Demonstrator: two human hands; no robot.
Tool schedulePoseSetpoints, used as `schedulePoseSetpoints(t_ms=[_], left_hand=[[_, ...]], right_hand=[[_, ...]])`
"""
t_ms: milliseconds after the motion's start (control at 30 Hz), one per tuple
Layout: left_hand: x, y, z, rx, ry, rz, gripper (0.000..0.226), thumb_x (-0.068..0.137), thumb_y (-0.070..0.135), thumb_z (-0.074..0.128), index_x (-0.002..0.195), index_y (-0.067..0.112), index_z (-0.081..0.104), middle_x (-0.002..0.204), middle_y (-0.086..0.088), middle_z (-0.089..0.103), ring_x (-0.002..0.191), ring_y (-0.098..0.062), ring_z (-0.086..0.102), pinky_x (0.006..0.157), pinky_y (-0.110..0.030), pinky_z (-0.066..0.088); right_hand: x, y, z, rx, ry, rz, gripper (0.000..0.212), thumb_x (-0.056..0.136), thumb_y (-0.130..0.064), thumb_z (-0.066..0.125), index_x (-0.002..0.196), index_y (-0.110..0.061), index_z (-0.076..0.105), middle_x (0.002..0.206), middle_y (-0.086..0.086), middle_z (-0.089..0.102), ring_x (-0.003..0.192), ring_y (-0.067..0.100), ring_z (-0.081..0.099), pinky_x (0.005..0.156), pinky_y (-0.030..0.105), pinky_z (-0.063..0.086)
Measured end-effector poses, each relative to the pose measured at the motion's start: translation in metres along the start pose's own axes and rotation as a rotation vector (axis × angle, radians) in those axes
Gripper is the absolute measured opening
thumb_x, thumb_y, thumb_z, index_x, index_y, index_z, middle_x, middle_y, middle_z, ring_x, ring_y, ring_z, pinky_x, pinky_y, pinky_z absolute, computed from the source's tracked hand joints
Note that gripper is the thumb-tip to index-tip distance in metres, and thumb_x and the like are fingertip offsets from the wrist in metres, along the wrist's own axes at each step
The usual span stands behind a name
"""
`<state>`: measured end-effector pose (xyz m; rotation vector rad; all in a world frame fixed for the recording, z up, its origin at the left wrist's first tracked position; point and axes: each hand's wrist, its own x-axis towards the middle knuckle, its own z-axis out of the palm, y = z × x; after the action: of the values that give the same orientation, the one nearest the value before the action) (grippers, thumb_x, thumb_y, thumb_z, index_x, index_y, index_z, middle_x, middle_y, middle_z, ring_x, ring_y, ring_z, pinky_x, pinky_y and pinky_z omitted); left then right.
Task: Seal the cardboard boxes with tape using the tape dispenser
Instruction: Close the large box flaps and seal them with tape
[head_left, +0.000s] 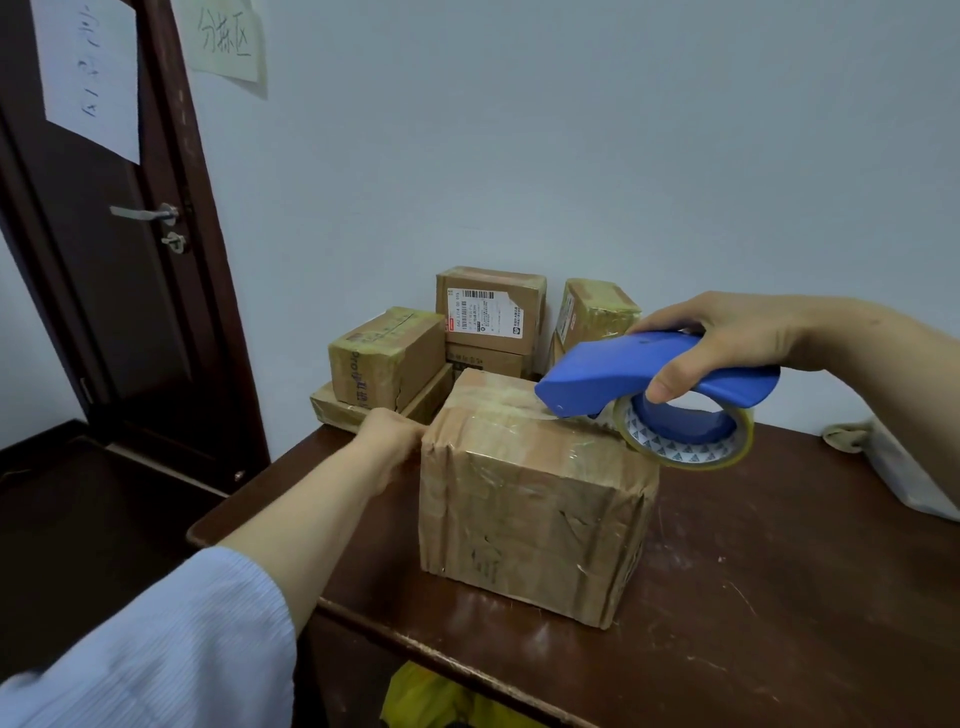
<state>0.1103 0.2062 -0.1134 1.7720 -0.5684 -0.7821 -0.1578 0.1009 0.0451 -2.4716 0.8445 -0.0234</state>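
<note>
door (104, 312): dark brown, at the far left; a white paper (91, 73) with handwriting is stuck on its upper part, and a metal lever (145, 212) sits near its right edge
note (226, 39): pale paper with handwriting, on the wall just right of the door frame
sleeve (156, 649): light blue, ribbed, on the left forearm at the bottom left
left hand (387, 441): touches the upper left edge of the box, back of the hand toward the camera; the fingers are hidden, so i cannot tell if they are straight or curled
stack (387, 356): several smaller taped boxes at the back of the table against the wall; the top middle one carries a white label (491, 309)
box (530, 514): brown cardboard, wrinkled, wrapped in clear tape; it stands on the table between the two hands
dispenser (649, 371): blue plastic; its nose lies on the top of the box and its body reaches out past the right side
tape (685, 441): clear roll with a white core, mounted in the dispenser, in the air just right of the box top
right hand (727, 338): grips the dispenser from above, fingers curled over it, thumb pressed on the near side
table (779, 597): dark brown wood, scratched
bag (904, 467): white-grey, on the table at the far right, partly out of frame
</note>
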Motion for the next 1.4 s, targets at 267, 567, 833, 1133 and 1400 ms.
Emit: schedulePoseSetpoints(t_ms=[267, 567, 833, 1133, 1400], left_hand=[[0.001, -0.003, 0.006, 0.101, -0.018, 0.032, 0.020, 0.095, 0.003, 0.049, 0.099, -0.005, 0.067, 0.080, -0.013, 0.060, 0.079, -0.026, 0.055, 0.077, -0.031, 0.042], [0.000, -0.005, -0.005, 0.492, 0.060, 0.099, 0.030, 0.094, 0.016, 0.052, 0.118, 0.000, 0.062, 0.109, -0.015, 0.065, 0.097, -0.029, 0.061, 0.080, -0.036, 0.053], [-0.046, 0.081, 0.027, 0.720, -0.053, 0.699, 0.039, 0.102, 0.017, 0.037, 0.139, 0.013, 0.049, 0.147, -0.003, 0.045, 0.136, -0.017, 0.039, 0.108, -0.027, 0.030], [-0.041, 0.065, 0.059, 1.126, -0.206, 0.591, 0.040, 0.102, 0.016, 0.027, 0.138, 0.003, 0.035, 0.147, -0.015, 0.036, 0.135, -0.026, 0.033, 0.110, -0.035, 0.023], [-0.033, 0.061, 0.061, 1.258, -0.240, 0.601, 0.052, 0.105, 0.030, 0.016, 0.151, 0.005, 0.014, 0.160, -0.011, 0.013, 0.147, -0.022, 0.012, 0.118, -0.033, 0.009]], right_hand=[[0.005, 0.000, 0.001, -0.006, -0.017, -0.005, 0.072, 0.032, -0.059, 0.072, 0.101, -0.037, 0.068, 0.097, -0.009, 0.069, 0.074, 0.010, 0.066, 0.062, 0.021, 0.049], [0.006, 0.003, 0.000, -0.025, -0.007, 0.034, 0.073, 0.034, -0.059, 0.073, 0.102, -0.036, 0.067, 0.105, -0.006, 0.067, 0.088, 0.018, 0.066, 0.074, 0.029, 0.054], [0.007, -0.005, 0.000, -0.061, -0.008, 0.080, 0.056, 0.072, -0.037, 0.077, 0.123, -0.042, 0.055, 0.134, -0.014, 0.047, 0.117, 0.015, 0.050, 0.095, 0.031, 0.040], [-0.005, -0.003, -0.002, -0.074, -0.030, 0.006, 0.066, 0.063, -0.049, 0.075, 0.125, -0.044, 0.056, 0.133, -0.022, 0.046, 0.119, 0.009, 0.048, 0.092, 0.026, 0.036], [-0.015, 0.015, -0.007, -0.095, -0.063, -0.047, 0.070, 0.057, -0.032, 0.068, 0.119, -0.059, 0.051, 0.121, -0.035, 0.047, 0.096, -0.008, 0.056, 0.069, 0.015, 0.042]])
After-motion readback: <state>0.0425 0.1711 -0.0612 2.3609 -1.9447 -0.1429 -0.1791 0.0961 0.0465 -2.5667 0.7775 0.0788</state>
